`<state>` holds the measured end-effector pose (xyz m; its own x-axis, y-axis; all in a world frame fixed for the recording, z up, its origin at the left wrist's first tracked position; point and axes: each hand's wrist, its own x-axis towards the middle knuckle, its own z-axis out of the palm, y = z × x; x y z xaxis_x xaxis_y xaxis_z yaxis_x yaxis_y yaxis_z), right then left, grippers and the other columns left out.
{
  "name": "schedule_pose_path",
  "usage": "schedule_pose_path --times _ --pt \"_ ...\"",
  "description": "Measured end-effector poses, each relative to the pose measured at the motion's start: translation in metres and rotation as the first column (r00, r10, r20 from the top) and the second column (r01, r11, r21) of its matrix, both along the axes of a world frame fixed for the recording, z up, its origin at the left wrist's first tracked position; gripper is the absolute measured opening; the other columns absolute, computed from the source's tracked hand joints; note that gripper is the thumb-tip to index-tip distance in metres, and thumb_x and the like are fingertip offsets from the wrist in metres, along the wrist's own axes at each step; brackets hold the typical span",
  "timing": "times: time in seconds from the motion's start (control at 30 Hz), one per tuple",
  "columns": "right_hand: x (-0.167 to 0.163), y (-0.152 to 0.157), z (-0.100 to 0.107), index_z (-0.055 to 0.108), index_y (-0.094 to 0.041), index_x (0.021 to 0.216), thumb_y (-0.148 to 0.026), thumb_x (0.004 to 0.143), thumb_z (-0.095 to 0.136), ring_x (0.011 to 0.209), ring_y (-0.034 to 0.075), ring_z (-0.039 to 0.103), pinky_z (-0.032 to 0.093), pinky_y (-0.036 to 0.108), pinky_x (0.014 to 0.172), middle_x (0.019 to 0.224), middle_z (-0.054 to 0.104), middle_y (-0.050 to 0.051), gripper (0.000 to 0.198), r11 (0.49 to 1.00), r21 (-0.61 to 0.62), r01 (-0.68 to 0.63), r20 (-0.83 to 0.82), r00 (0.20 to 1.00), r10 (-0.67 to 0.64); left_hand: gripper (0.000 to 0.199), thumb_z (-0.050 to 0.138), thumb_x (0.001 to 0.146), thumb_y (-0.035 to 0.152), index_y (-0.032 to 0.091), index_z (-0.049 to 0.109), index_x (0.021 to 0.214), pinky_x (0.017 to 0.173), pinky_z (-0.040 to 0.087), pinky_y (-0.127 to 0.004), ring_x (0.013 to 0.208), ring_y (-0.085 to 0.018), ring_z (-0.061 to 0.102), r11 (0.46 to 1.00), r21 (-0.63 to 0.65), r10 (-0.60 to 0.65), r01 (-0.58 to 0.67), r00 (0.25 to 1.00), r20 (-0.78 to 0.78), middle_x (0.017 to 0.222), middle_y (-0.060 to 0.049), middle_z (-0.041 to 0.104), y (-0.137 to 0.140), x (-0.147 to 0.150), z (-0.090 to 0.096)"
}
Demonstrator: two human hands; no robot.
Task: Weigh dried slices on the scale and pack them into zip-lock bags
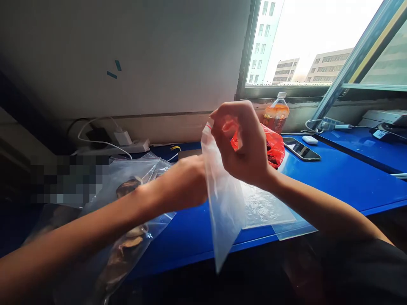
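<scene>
A clear zip-lock bag [222, 207] with a red line at its top hangs in front of me, over the table's front edge. My right hand [243, 142] pinches its upper edge between thumb and fingers. My left hand [192, 182] meets the bag from the left; its fingers are hidden by the plastic, and I cannot tell whether they are inside the bag or behind it. Below my left forearm lies a large clear zip-lock bag [162, 222] holding several brown, dried-looking pieces [132, 241]. Flat clear plastic bags [267, 205] lie on the table beyond the hanging one.
The blue table [343, 178] runs along a wall and window. A red plastic bag [276, 146], a drink bottle [276, 112], a phone [302, 149] and a white earbud case [310, 140] stand at the back right. A power strip [127, 147] with cables lies back left.
</scene>
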<state>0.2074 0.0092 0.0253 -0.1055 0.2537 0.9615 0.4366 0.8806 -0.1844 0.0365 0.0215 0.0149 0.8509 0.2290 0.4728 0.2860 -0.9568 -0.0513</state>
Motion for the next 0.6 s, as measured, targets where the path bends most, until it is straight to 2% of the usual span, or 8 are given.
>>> schedule_pose_path --times 0.07,0.1,0.13,0.23,0.3,0.43,0.53,0.6 --pt "-0.009 -0.003 -0.01 0.048 -0.026 0.106 -0.008 0.095 0.049 0.083 0.017 0.061 0.056 0.036 0.077 0.093 0.061 0.002 0.022 0.996 -0.028 -0.085 -0.022 0.996 0.084 0.018 0.053 0.093 0.015 0.016 0.069 0.084 0.065 0.055 -0.028 0.069 -0.016 0.065 0.994 0.05 0.085 -0.097 0.974 0.208 0.076 -0.003 0.071 0.005 -0.016 0.013" --pt "-0.013 -0.004 -0.014 0.047 -0.026 0.105 -0.008 0.094 0.049 0.083 0.016 0.061 0.056 0.035 0.076 0.092 0.06 0.002 0.021 0.994 -0.042 -0.105 -0.017 0.994 0.104 0.014 0.056 0.094 0.017 0.017 0.07 0.093 0.068 0.056 -0.028 0.072 -0.016 0.067 0.985 -0.002 0.163 -0.17 0.938 0.307 0.082 -0.003 0.074 0.007 -0.025 0.017" --pt "-0.016 -0.005 -0.018 0.046 -0.025 0.104 -0.008 0.094 0.049 0.082 0.016 0.06 0.055 0.035 0.075 0.092 0.06 0.002 0.02 0.992 -0.053 -0.115 -0.001 0.993 0.115 0.013 0.059 0.094 0.021 0.018 0.07 0.102 0.07 0.057 -0.028 0.076 -0.016 0.069 0.981 -0.067 0.194 -0.182 0.906 0.375 0.088 -0.003 0.075 0.009 -0.034 0.019" --pt "-0.028 -0.007 -0.028 0.044 -0.025 0.104 -0.01 0.094 0.048 0.081 0.014 0.06 0.054 0.032 0.072 0.093 0.061 0.002 0.018 0.989 -0.085 -0.124 0.062 0.99 0.129 0.033 0.067 0.094 0.027 0.023 0.064 0.126 0.073 0.06 -0.027 0.09 -0.017 0.072 0.971 -0.237 0.12 -0.026 0.913 0.39 0.109 -0.004 0.076 0.007 -0.055 0.012" --pt "-0.035 -0.007 -0.031 0.043 -0.025 0.105 -0.011 0.095 0.048 0.082 0.014 0.06 0.054 0.031 0.07 0.094 0.061 0.002 0.018 0.985 -0.126 -0.118 0.082 0.988 0.129 0.027 0.07 0.093 0.026 0.023 0.066 0.119 0.072 0.06 -0.026 0.091 -0.016 0.072 0.966 -0.256 0.072 0.05 0.891 0.448 0.109 -0.003 0.076 0.004 -0.063 0.004" --pt "-0.042 -0.007 -0.023 0.041 -0.025 0.105 -0.011 0.096 0.047 0.081 0.014 0.059 0.052 0.031 0.069 0.092 0.059 0.001 0.018 0.98 -0.158 -0.123 0.11 0.984 0.142 0.006 0.073 0.091 0.021 0.02 0.067 0.091 0.073 0.058 -0.026 0.088 -0.015 0.071 0.98 -0.185 0.043 0.067 0.843 0.536 0.096 0.0 0.076 -0.001 -0.067 0.001" --pt "-0.04 -0.009 -0.014 0.041 -0.026 0.105 -0.011 0.096 0.047 0.078 0.014 0.057 0.052 0.032 0.069 0.089 0.058 0.0 0.019 0.979 -0.171 -0.115 0.112 0.984 0.135 0.013 0.074 0.09 0.025 0.022 0.066 0.1 0.069 0.058 -0.024 0.083 -0.013 0.07 0.952 -0.295 0.089 0.076 0.856 0.51 0.098 0.001 0.074 -0.004 -0.066 0.001" --pt "-0.04 -0.012 -0.01 0.041 -0.027 0.104 -0.011 0.096 0.047 0.077 0.014 0.056 0.052 0.033 0.07 0.088 0.057 0.0 0.018 0.976 -0.19 -0.108 0.106 0.986 0.129 0.025 0.072 0.092 0.028 0.025 0.063 0.115 0.064 0.057 -0.022 0.075 -0.012 0.069 0.904 -0.415 0.143 0.105 0.839 0.525 0.093 0.002 0.074 -0.007 -0.065 -0.002"
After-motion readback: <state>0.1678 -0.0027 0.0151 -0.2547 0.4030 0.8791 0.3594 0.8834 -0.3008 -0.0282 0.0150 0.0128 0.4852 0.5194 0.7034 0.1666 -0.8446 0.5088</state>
